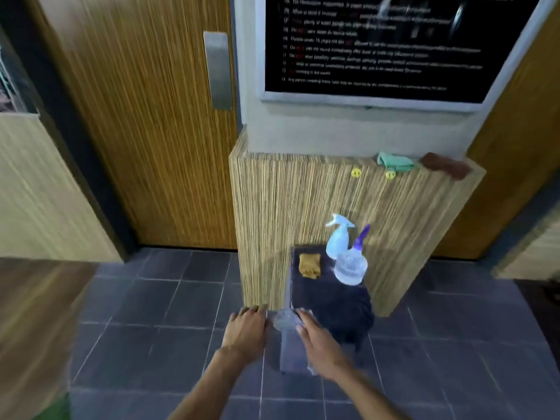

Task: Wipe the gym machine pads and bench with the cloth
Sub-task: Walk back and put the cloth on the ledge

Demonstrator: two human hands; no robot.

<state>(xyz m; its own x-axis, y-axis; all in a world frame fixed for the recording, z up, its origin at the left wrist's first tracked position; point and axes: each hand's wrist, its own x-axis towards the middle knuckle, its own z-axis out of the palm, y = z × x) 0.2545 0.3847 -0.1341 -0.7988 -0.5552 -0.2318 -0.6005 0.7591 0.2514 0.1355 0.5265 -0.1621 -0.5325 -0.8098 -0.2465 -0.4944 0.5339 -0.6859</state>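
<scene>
A folded yellow cloth (309, 265) lies on a small dark stool (333, 298) in front of a wood-grain cabinet. Beside it on the stool stand a pale blue spray bottle (338, 237) and a clear bottle with a purple nozzle (351, 265). My left hand (247, 331) hovers left of the stool's near corner, palm down, fingers apart, holding nothing. My right hand (318, 341) reaches over a blurred grey shape (285, 322) at that corner; whether it grips the shape is unclear. No gym machine pad or bench is in view.
On top of the wood-grain cabinet (303, 201) lie a green cloth (395, 162) and a brown cloth (445, 165). A wooden door (145, 131) with a metal plate is at left, a black notice board (378, 47) above. Dark floor tiles (151, 328) surround the stool.
</scene>
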